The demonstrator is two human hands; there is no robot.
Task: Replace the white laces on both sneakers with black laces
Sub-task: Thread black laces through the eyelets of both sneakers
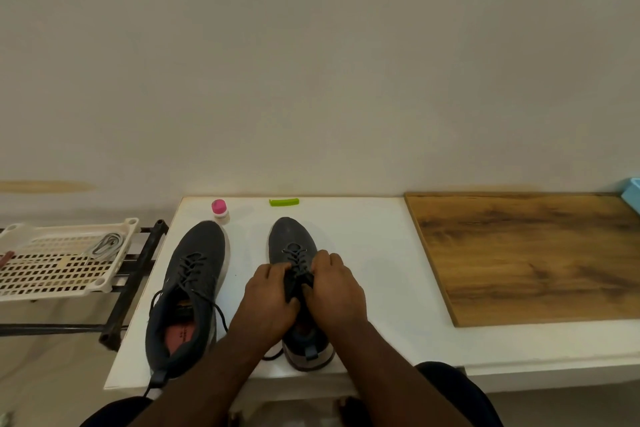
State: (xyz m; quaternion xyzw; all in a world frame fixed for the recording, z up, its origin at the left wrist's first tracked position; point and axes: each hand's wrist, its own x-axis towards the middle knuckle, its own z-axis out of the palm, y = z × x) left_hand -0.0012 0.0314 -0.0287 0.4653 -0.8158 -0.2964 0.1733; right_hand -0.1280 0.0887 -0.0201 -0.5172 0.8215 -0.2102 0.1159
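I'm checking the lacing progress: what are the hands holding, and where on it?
Both the left hand and right hand pinch the black lace of the right-side sneaker near the tongue top.

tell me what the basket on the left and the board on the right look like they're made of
Basket: looks like cream moulded plastic, matte, with a grid of punched slots and round corner sockets. Board: wood or a wood-look laminate, with brown streaky grain and a thin flat edge; the picture cannot settle which.

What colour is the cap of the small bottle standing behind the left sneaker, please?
Pink: the small bottle has a pink cap, seen in the head view.
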